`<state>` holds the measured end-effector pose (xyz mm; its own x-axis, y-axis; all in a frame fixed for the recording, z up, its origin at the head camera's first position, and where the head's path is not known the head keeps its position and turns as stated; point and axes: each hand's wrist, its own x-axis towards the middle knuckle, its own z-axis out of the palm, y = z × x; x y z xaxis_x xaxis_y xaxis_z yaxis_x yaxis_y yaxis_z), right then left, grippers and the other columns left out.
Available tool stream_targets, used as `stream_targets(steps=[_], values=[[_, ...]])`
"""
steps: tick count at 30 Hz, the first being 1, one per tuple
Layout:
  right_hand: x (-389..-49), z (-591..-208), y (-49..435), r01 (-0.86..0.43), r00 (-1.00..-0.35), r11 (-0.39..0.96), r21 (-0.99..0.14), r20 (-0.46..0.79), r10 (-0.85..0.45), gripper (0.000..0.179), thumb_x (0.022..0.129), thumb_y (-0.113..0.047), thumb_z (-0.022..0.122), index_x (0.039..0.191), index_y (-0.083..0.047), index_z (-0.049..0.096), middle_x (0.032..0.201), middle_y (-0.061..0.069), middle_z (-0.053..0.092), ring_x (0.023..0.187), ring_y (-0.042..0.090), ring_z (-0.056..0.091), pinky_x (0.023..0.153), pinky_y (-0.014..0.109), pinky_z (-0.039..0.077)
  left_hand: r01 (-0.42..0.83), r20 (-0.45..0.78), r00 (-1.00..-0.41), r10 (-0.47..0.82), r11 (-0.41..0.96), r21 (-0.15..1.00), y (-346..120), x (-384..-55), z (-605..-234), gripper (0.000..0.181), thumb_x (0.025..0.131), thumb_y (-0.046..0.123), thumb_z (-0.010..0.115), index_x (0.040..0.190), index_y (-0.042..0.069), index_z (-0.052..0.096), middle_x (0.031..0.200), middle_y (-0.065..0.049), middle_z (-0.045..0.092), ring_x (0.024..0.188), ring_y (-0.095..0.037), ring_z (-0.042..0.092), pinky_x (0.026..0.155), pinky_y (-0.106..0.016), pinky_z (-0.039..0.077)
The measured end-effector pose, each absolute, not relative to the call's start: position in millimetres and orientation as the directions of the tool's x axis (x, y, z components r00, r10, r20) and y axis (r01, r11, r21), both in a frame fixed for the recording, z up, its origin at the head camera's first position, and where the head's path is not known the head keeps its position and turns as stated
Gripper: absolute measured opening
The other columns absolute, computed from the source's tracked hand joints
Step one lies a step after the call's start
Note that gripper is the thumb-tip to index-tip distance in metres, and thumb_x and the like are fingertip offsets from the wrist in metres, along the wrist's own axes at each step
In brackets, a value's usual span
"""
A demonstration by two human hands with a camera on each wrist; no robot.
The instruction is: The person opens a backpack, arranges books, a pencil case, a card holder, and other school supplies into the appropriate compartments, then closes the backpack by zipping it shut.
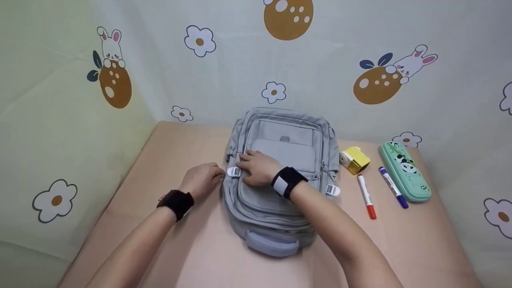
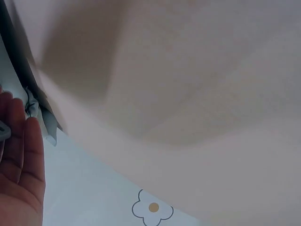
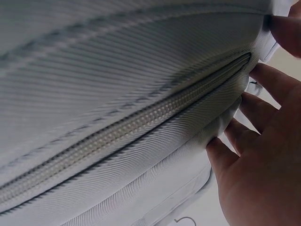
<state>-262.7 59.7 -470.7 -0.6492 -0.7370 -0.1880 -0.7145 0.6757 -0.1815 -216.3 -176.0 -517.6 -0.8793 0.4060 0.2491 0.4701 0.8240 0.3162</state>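
A grey backpack [image 1: 286, 154] lies on its back, front pockets up, its top handle [image 1: 272, 243] toward the near edge. At its left side is my left hand [image 1: 202, 180], fingers bunched right at the edge beside a white buckle [image 1: 233, 172]. In the left wrist view the long fingers [image 2: 23, 150] bend slightly near a pale buckle piece [image 2: 3, 131]; I cannot tell whether they pinch anything. Across the front panel rests my right hand [image 1: 260, 169], fingers spread. Its fingertips [image 3: 217, 146] touch the fabric near a closed zipper [image 3: 127, 127] in the right wrist view.
Right of the backpack stand a yellow sharpener-like item [image 1: 355, 160], a red-capped marker [image 1: 366, 196], a blue-capped marker [image 1: 393, 187] and a green panda pencil case [image 1: 405, 171]. Another white buckle [image 1: 333, 190] juts from the backpack's right side. Patterned curtains [image 1: 236, 72] enclose the table [image 1: 148, 172].
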Motion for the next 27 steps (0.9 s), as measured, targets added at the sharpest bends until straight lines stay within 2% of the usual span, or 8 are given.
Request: stream_targets(steps=[8,13,16,19,21,23,27], values=[[-263,-472,59,-0.716,-0.654,0.675,-0.177,-0.168,-0.738,0.057,0.096,-0.027,0.060,0.152,-0.015,0.051,0.163,0.012,0.035,0.152,0.035,0.024,0.123,0.046,0.018,0.471,0.252,-0.881,0.400,0.790,0.392,-174,-205,-519,0.011,0.090,0.005,0.070,0.097,0.008,0.078,0.086,0.000,0.061,0.080,-0.021,0.061,0.074,-0.039,0.051],[-258,-466,56,-0.730,-0.648,0.663,-0.163,-0.144,-0.748,0.056,0.097,-0.026,0.060,0.151,-0.014,0.052,0.161,0.013,0.037,0.150,0.037,0.027,0.122,0.046,0.020,0.440,0.247,-0.897,0.366,0.790,0.428,-172,-205,-522,0.010,0.089,0.005,0.072,0.096,0.009,0.079,0.086,0.000,0.060,0.080,-0.020,0.060,0.074,-0.039,0.051],[-247,-459,50,-0.788,-0.597,0.602,-0.127,-0.082,-0.798,0.046,0.098,-0.022,0.059,0.144,-0.016,0.059,0.158,0.011,0.043,0.148,0.037,0.033,0.121,0.047,0.024,0.404,0.231,-0.914,0.334,0.807,0.431,-173,-204,-521,0.010,0.091,0.008,0.073,0.095,0.011,0.081,0.089,0.001,0.062,0.083,-0.019,0.062,0.075,-0.038,0.052],[-233,-455,42,-0.867,-0.491,0.492,-0.076,-0.036,-0.871,0.036,0.100,-0.017,0.056,0.133,-0.019,0.069,0.155,0.007,0.048,0.147,0.036,0.035,0.119,0.049,0.028,0.369,0.217,-0.928,0.302,0.815,0.447,-174,-202,-520,0.009,0.092,0.011,0.072,0.095,0.012,0.081,0.091,0.001,0.064,0.085,-0.020,0.064,0.077,-0.039,0.053],[-226,-456,38,-0.902,-0.428,0.429,-0.039,-0.045,-0.903,0.036,0.100,-0.013,0.054,0.130,-0.022,0.071,0.155,0.004,0.049,0.148,0.034,0.033,0.118,0.049,0.030,0.347,0.201,-0.937,0.284,0.815,0.464,-175,-202,-520,0.009,0.094,0.013,0.072,0.096,0.012,0.080,0.093,0.000,0.066,0.086,-0.021,0.065,0.078,-0.040,0.053],[-221,-458,36,-0.913,-0.405,0.407,-0.018,-0.076,-0.911,0.040,0.097,-0.010,0.054,0.132,-0.024,0.070,0.157,0.002,0.046,0.150,0.033,0.029,0.117,0.050,0.031,0.323,0.179,-0.946,0.269,0.819,0.475,-176,-202,-520,0.009,0.095,0.016,0.071,0.097,0.012,0.079,0.093,0.000,0.067,0.086,-0.022,0.065,0.078,-0.041,0.053],[-219,-465,38,-0.904,-0.423,0.428,-0.008,-0.126,-0.897,0.040,0.097,-0.010,0.054,0.131,-0.024,0.069,0.159,-0.002,0.043,0.152,0.030,0.026,0.118,0.052,0.030,0.286,0.127,-0.958,0.257,0.828,0.483,-178,-201,-519,0.011,0.096,0.019,0.071,0.101,0.014,0.080,0.095,0.000,0.069,0.088,-0.021,0.066,0.080,-0.042,0.053]])
